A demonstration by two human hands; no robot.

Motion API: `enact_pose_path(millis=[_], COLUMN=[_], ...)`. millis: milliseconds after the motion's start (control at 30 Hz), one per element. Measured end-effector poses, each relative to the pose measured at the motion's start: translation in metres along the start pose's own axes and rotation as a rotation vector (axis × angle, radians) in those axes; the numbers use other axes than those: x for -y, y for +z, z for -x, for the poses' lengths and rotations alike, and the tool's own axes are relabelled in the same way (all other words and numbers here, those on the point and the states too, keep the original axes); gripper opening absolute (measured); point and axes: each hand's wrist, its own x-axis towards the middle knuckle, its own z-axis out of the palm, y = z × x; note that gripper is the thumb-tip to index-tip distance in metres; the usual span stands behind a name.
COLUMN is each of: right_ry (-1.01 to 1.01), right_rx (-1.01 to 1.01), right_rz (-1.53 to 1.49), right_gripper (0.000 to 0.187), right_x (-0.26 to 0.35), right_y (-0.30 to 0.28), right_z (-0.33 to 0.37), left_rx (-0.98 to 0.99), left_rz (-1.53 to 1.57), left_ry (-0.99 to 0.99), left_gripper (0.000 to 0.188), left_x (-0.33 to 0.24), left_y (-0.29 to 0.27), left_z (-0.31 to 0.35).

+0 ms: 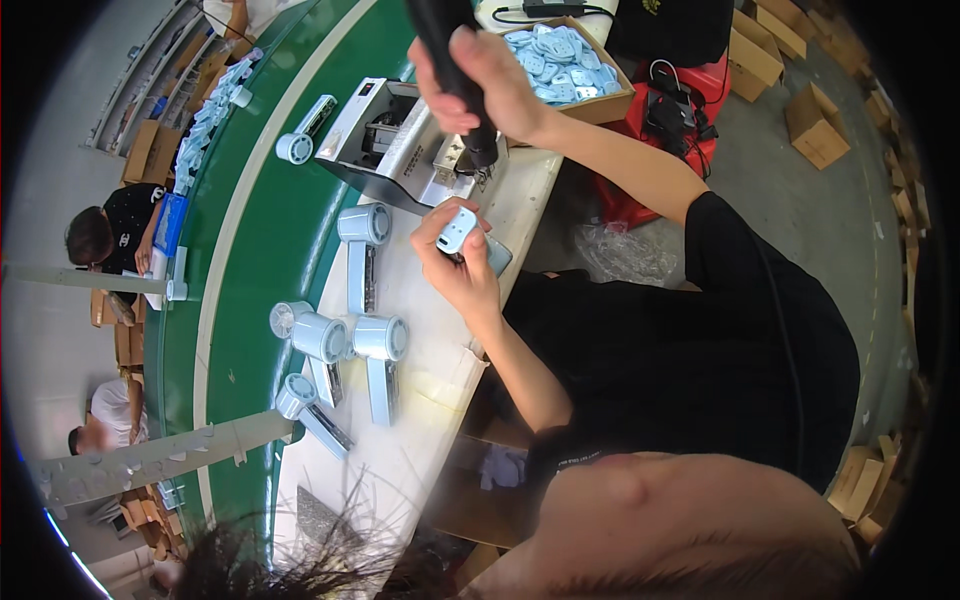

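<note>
In my right hand [500, 90] I grip a black electric screwdriver [450, 50], fingers wrapped round its body. Its tip points down at the front of a white and grey metal screw feeder [410, 150]; whether it touches cannot be made out. My left hand [465, 278] is closed on a light-blue plastic casing [458, 230] with rounded corners, small holes and a dark slot. A grey-blue part [498, 256] shows behind my left fingers; whether it joins the casing is hidden. Nearby on the white bench lie several light-blue handheld fans [365, 225] with uncovered handles.
A carton [610, 105] of loose light-blue covers stands beyond my right hand. The green conveyor [250, 250] runs past the white bench [430, 400], with another fan [295, 147] at its edge. Co-workers [120, 235] sit across it. Red crates [640, 190] and cardboard boxes [818, 125] are on the floor.
</note>
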Motion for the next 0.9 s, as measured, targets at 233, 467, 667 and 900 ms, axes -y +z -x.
enact_pose_path(millis=[233, 467, 667, 900], right_ry=[0.031, -0.018, 0.009, 0.012], right_rx=[0.195, 0.212, 0.236, 0.229], right_rz=[-0.315, -0.087, -0.075, -0.036], right_gripper=[0.059, 0.051, 0.05, 0.053], right_x=[0.068, 0.061, 0.045, 0.04], right_y=[0.056, 0.089, 0.092, 0.092], right_z=[-0.025, -0.019, -0.018, -0.022], left_rx=[-0.006, -0.038, 0.016, 0.028], left_rz=[0.011, 0.026, -0.066, -0.055], left_ry=[-0.011, -0.088, -0.056, -0.074], left_gripper=[0.037, 0.036, 0.039, 0.043], left_x=[-0.001, -0.005, -0.001, 0.0], left_y=[-0.004, -0.001, -0.005, -0.006], left_z=[-0.003, 0.006, 0.005, 0.004])
